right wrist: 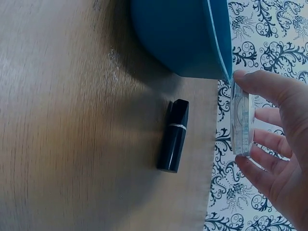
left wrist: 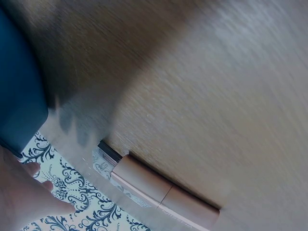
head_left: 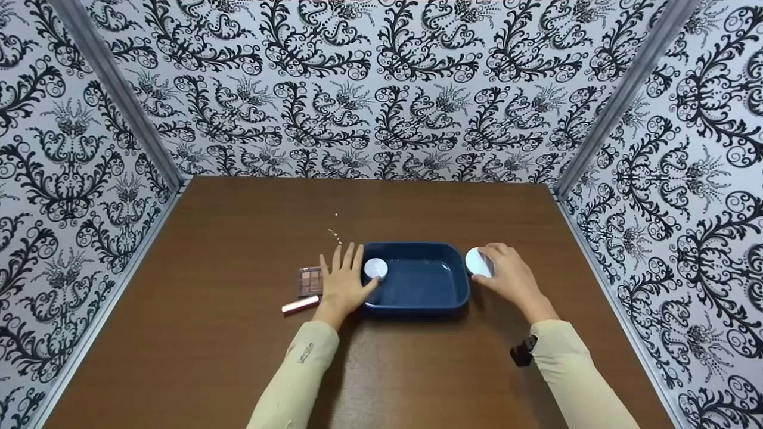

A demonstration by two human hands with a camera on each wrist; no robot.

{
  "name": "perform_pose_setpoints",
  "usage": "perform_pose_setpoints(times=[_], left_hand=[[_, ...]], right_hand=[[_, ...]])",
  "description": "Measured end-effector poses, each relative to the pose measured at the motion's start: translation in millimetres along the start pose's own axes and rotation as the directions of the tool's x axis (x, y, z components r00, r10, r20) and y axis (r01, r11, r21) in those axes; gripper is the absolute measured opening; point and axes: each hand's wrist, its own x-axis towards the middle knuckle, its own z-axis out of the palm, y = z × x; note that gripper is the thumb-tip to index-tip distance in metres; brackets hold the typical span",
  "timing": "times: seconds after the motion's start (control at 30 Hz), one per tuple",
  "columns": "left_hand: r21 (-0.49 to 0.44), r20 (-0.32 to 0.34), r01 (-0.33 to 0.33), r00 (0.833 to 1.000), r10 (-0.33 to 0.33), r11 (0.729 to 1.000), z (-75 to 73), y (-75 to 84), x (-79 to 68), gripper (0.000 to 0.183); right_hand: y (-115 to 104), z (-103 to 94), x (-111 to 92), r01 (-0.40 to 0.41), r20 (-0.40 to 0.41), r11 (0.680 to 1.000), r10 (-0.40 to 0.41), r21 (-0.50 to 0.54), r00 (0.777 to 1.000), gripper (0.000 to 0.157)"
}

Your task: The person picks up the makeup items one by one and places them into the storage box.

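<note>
One blue tray (head_left: 417, 311) sits at the centre of the head view on the brown surface (head_left: 208, 345); both wrist views cut it off at the frame's edge. One round white case (head_left: 375, 268) lies inside the tray's left end, its lower edge partly behind the thumb of the left hand (head_left: 344, 287); whether the thumb touches it cannot be told. That hand's grip is released, fingers straight and spread at the tray's left rim. A second round white case (head_left: 477, 263), right of centre beside the tray, is pinched in the grip of the right hand (head_left: 511, 275), whose fingers hide part of it. One makeup palette (head_left: 309, 282) lies left of centre, its right side covered by the left hand. Tubes number two: a rose-gold tube (head_left: 300, 305) just below the palette, and a black tube (right wrist: 174, 139), made out only mid-frame in the right wrist view. Some pale flecks (head_left: 337, 236) above the left hand are too small to identify.
</note>
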Motion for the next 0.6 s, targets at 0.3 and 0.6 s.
perform_pose_setpoints(times=[0.3, 0.6], left_hand=[[-0.019, 0.005, 0.005, 1.0, -0.005, 1.0, 0.0, -0.4, -0.7, 0.089], [-0.001, 0.003, 0.001, 1.0, -0.001, 1.0, 1.1, 0.1, 0.5, 0.089]], right_hand=[[-5, 0.3, 5, 0.001, 0.005, 1.0, -0.001, -0.001, 1.0, 0.063], [-12, 3.0, 8, -0.002, 0.015, 1.0, 0.002, 0.013, 1.0, 0.064]])
